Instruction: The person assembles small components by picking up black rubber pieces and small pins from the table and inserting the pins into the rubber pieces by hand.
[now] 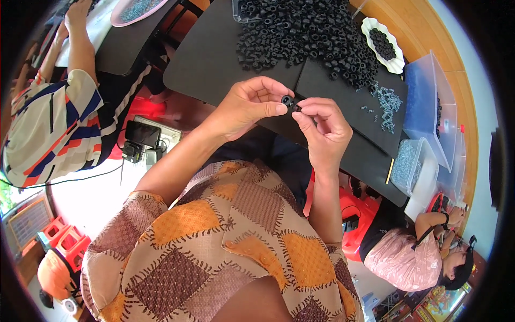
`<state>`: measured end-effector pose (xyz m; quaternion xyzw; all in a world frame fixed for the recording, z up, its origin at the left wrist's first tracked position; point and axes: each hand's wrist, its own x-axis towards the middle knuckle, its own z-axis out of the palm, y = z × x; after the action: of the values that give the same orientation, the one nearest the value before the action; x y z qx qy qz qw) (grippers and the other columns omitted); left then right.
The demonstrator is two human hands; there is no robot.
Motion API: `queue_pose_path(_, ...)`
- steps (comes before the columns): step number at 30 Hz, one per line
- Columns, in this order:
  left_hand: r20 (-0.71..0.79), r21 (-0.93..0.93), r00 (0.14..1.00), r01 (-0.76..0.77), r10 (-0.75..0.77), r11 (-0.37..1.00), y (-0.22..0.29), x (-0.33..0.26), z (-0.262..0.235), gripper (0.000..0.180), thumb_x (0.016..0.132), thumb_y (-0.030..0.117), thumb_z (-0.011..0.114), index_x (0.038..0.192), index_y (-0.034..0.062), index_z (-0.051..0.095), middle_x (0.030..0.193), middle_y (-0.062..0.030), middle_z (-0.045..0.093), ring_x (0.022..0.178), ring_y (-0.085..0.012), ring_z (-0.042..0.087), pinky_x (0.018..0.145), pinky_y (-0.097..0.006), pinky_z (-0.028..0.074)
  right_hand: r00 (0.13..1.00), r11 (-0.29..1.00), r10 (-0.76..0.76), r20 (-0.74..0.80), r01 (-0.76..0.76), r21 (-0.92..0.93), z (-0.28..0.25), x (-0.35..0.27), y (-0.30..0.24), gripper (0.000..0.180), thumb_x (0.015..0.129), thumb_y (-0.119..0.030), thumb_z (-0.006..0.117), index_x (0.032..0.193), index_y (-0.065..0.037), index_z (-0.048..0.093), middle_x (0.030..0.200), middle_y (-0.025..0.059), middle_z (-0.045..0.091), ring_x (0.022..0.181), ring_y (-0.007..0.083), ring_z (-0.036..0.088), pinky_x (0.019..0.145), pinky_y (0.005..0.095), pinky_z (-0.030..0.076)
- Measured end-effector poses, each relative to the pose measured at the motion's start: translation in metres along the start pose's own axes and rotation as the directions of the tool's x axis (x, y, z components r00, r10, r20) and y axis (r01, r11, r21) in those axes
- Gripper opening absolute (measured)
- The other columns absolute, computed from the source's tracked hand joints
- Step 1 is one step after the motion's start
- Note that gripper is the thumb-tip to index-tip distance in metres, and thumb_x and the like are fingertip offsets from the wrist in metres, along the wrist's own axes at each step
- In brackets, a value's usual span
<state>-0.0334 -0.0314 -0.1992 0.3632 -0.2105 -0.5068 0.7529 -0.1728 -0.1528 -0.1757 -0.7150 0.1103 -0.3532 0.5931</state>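
A black desk [214, 59] is lying far ahead, carrying a heap of black rings [311, 32]. We are pinching one small black ring [288, 100] between our left hand [252, 104] and right hand [322, 126], fingers closed on it.

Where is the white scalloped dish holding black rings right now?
In the head view, the white scalloped dish sits upper right on the black table, just right of the heap of black rings.

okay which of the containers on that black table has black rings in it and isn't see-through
The white scalloped dish at the table's far right edge, holding a small heap of black rings. The other containers are clear plastic.
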Motion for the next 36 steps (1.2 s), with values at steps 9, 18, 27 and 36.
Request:
queue_pose_path(9, -0.031, 0.26, 0.998, -0.044, 0.054, 0.965, 0.003, 0.0, 0.002, 0.02, 0.082, -0.007, 0.071, 0.1, 0.0019, 0.067, 0.11, -0.0082, 0.066, 0.098, -0.0118, 0.063, 0.091, -0.028, 0.051, 1.0, 1.0, 0.001, -0.001, -0.001, -0.025, 0.001, -0.004, 0.01, 0.018, 0.076, 0.013, 0.071, 0.087, 0.002, 0.063, 0.096, 0.0087, 0.065, 0.085, 0.0125, 0.062, 0.075, 0.0244, 0.052)
queue_pose_path(18, 0.013, 0.468, 0.99, -0.132, 0.143, 0.874, -0.002, 0.0, -0.001, 0.019, 0.083, -0.008, 0.069, 0.101, -0.0018, 0.069, 0.11, -0.0107, 0.067, 0.098, -0.0119, 0.063, 0.086, -0.025, 0.053, 0.99, 0.991, 0.121, -0.069, -0.125, -0.049, 0.007, -0.011, 0.017, 0.019, 0.076, 0.012, 0.072, 0.086, 0.001, 0.061, 0.092, 0.006, 0.065, 0.079, 0.0096, 0.062, 0.071, 0.023, 0.052)
queue_pose_path(27, 0.002, 0.59, 0.987, -0.132, 0.162, 0.796, -0.011, 0.006, 0.003, 0.016, 0.082, -0.006, 0.069, 0.098, -0.0022, 0.07, 0.097, -0.0066, 0.07, 0.084, -0.0083, 0.065, 0.075, -0.022, 0.055, 0.994, 0.881, 0.074, -0.085, -0.105, -0.461, 0.008, -0.008, 0.019, 0.024, 0.07, 0.007, 0.075, 0.087, -0.002, 0.061, 0.079, 0.0056, 0.067, 0.07, 0.0132, 0.066, 0.068, 0.0264, 0.051)
queue_pose_path(36, 0.002, 0.767, 0.989, -0.094, 0.145, 0.635, -0.009, 0.007, 0.008, 0.017, 0.083, -0.007, 0.065, 0.1, -0.0031, 0.067, 0.097, -0.0062, 0.069, 0.087, -0.0084, 0.063, 0.081, -0.025, 0.055, 0.981, 0.872, 0.179, -0.07, -0.192, -0.45, 0.009, -0.004, 0.015, 0.025, 0.071, 0.009, 0.072, 0.089, -0.002, 0.06, 0.081, 0.0072, 0.068, 0.073, 0.0164, 0.068, 0.067, 0.0282, 0.051)
